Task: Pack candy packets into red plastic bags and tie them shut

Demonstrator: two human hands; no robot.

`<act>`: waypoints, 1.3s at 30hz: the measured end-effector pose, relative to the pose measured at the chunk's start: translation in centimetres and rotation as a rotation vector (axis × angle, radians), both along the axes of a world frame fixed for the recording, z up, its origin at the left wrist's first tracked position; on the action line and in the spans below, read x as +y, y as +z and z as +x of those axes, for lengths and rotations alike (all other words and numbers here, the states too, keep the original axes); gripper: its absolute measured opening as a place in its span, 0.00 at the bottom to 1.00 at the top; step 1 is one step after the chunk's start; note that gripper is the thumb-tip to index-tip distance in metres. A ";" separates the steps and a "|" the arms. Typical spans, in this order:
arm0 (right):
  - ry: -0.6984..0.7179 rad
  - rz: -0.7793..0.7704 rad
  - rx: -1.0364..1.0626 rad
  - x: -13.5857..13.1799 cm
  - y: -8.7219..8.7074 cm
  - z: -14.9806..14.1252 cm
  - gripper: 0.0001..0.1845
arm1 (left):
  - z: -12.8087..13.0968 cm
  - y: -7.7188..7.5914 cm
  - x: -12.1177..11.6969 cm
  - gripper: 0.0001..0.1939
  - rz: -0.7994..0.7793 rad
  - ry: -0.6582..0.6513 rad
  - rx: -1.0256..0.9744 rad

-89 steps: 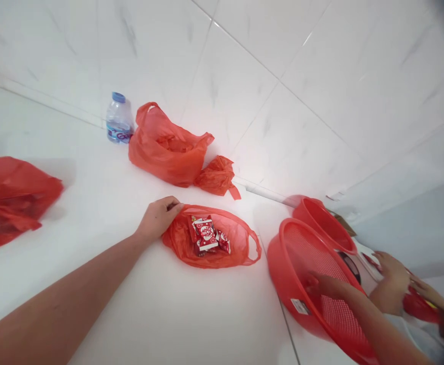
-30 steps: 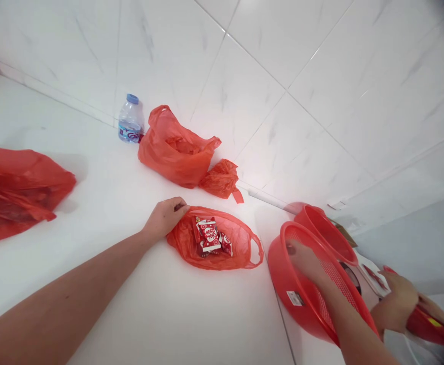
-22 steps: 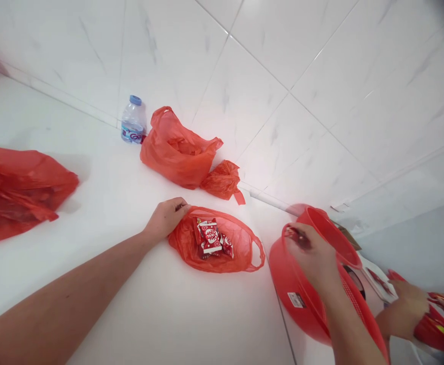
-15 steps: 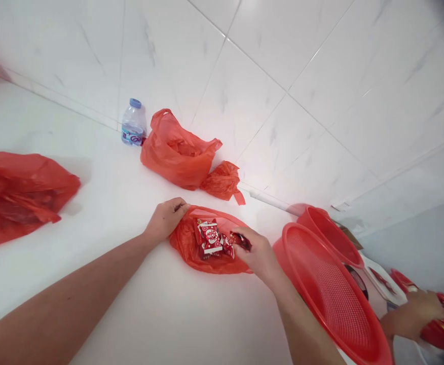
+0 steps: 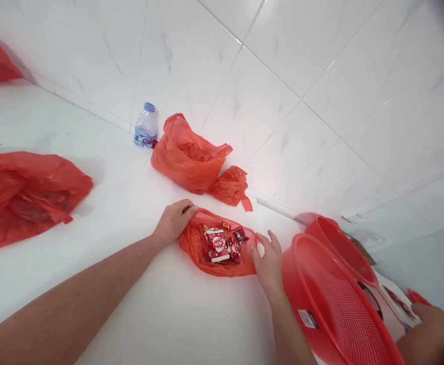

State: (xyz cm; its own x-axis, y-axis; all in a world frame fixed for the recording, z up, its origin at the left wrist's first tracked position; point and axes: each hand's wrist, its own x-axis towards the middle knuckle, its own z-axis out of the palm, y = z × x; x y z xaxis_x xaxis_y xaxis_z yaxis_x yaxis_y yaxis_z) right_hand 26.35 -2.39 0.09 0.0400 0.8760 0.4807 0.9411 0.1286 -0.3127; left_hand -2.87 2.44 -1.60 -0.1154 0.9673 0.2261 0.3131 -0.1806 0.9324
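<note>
A red plastic bag [image 5: 193, 242] lies on the white table with its mouth spread wide. Several small wrapped snack packets [image 5: 219, 245], red and white, sit inside it. My left hand [image 5: 176, 219] pinches the bag's rim at its upper left. At the bag's right end is my right hand [image 5: 269, 258], thumb and fingers apart, with nothing held between them. Its fingertips are at the rim, and whether they touch the plastic I cannot tell.
Behind the bag, a fuller red bag [image 5: 191, 159], a small knotted red bag [image 5: 230, 185] and a water bottle [image 5: 146, 126] stand by the tiled wall. Another red bag [image 5: 35, 192] lies left. Red perforated baskets [image 5: 339, 299] are at right, near another person's hand [image 5: 431, 329].
My right hand has let go of a dark red packet, which now lies in the bag, and has drawn back right with fingers spread. My left hand keeps its grip. The view has shifted slightly.
</note>
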 end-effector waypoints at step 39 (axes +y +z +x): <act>0.273 0.075 0.060 -2.1 -2.6 -3.3 0.14 | 3.0 1.1 -3.6 0.17 0.445 -0.054 0.562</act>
State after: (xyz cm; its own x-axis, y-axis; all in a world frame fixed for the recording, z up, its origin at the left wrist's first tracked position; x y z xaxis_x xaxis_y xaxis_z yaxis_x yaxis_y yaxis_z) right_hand 23.01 -4.52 -2.49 -0.1621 0.8201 0.5488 0.8483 0.4000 -0.3470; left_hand 0.09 -1.21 -0.48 0.1792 0.7707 0.6114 0.7040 -0.5346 0.4675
